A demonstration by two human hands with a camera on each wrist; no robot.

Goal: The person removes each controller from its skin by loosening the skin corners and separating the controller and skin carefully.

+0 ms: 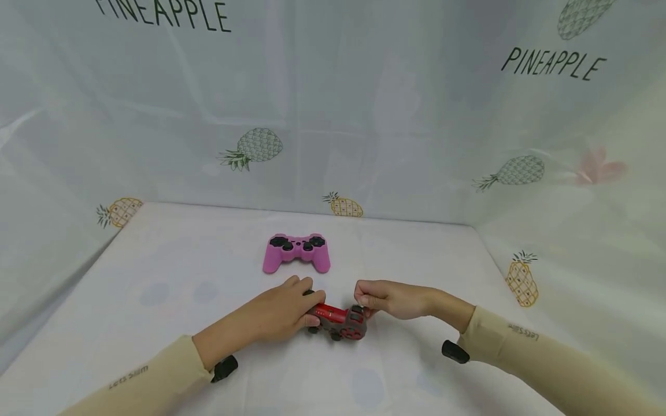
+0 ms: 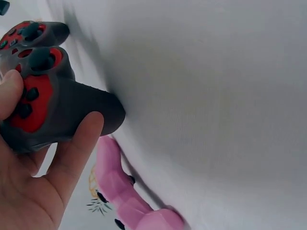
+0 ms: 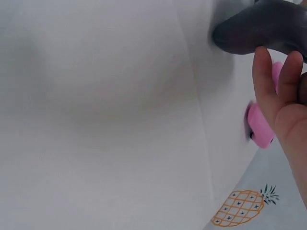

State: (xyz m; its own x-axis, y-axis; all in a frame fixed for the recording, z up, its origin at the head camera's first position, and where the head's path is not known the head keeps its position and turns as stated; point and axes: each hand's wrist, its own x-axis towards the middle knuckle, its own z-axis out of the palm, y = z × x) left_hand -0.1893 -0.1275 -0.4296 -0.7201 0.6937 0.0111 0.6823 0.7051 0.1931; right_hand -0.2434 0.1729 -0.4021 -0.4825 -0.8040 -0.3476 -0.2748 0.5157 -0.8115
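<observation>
A red game controller (image 1: pixel 330 312) in a dark grey silicone cover (image 2: pixel 93 103) stands tilted between my hands, its button face turned toward me. My left hand (image 1: pixel 283 309) grips one end, with the thumb on the face by the buttons and a fingertip against the cover's handle. At the other end, my right hand (image 1: pixel 392 297) has curled fingers and pinches the cover near the shoulder buttons. The right wrist view shows two fingertips (image 3: pixel 262 55) against the cover's grey underside. Just beyond lies a pink controller (image 1: pixel 296 249) with black sticks, flat on the table.
White cloth covers the table (image 1: pixel 208 254). Behind and at the sides hangs a pale curtain (image 1: pixel 333 115) printed with pineapples. Each forearm wears a beige sleeve (image 1: pixel 161 375), with a black wrist device (image 1: pixel 455 352) below the cuff.
</observation>
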